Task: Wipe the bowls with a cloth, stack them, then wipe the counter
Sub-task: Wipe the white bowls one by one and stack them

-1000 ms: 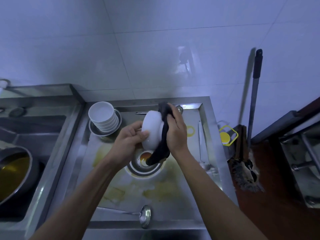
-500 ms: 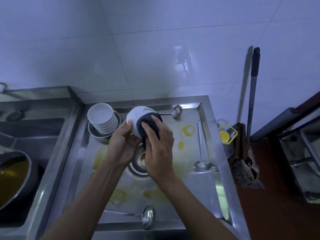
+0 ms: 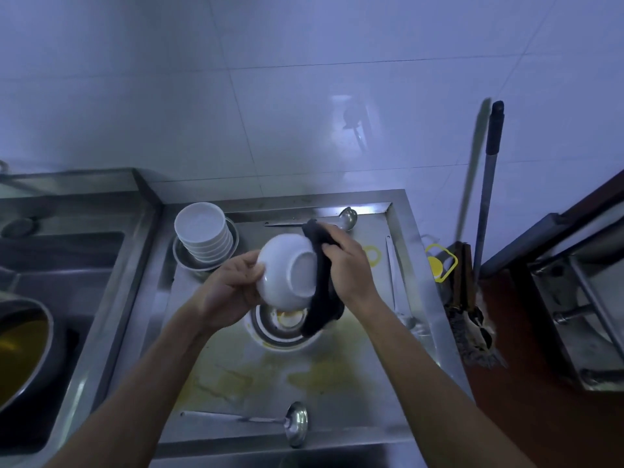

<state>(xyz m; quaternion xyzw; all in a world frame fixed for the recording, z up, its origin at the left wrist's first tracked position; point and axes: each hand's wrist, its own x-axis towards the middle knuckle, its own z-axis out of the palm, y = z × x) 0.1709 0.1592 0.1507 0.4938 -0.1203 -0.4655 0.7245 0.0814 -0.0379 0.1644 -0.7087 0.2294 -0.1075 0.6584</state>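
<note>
1. I see the left hand (image 3: 229,288) gripping a white bowl (image 3: 290,270) by its rim, fingers curled round the edge; the bowl is held in the air w/ its underside turned to the camera.
2. The right hand (image 3: 351,265) is closed on a dark cloth (image 3: 320,282) and presses it against the bowl's right side. The loose end of the cloth hangs down to a metal dish (image 3: 283,327) below.
3. That dish sits on the steel counter (image 3: 337,393), right under the held bowl; there is some yellowish residue in it, I think, but the view is dim.
4. A stack of white bowls (image 3: 202,233) stands on a metal plate at the counter's back-left corner, well apart from the hands.
5. The counter has yellow stains near the front and approx. at the right-back part.
6. Three ladles lie on the counter: a front ladle (image 3: 293,423), a back ladle (image 3: 347,217), a right ladle (image 3: 395,282).
7. A mop (image 3: 486,211) leans at the wall, right of the counter.
8. At far left, a pan (image 3: 20,346) w/ yellow liquid.
</note>
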